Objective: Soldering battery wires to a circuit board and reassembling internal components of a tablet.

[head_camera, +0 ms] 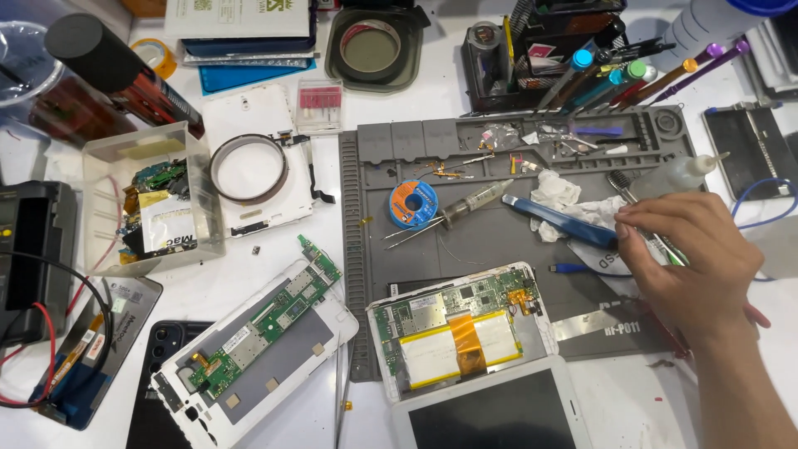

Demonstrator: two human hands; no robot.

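My right hand (pixel 694 262) reaches in from the lower right over the right side of a grey work mat (pixel 499 241). Its fingers are pinched on a thin metal tool (pixel 657 237) whose brush-like end (pixel 617 180) points up and left. Just left of the fingertips lie a blue-handled tool (pixel 561 220) and crumpled white tissue (pixel 555 189). An opened white tablet (pixel 461 324), showing its green circuit board and yellow-taped battery, rests on the mat's front edge, left of the hand. My left hand is out of view.
A blue solder-wick spool (pixel 413 202), a syringe (pixel 478 201) and a clear squeeze bottle (pixel 677 176) sit on the mat. A second opened tablet (pixel 258 341), a clear parts box (pixel 150 199), a tape roll (pixel 248 168) and a black meter (pixel 33 258) lie left. A tool holder (pixel 549 50) stands behind.
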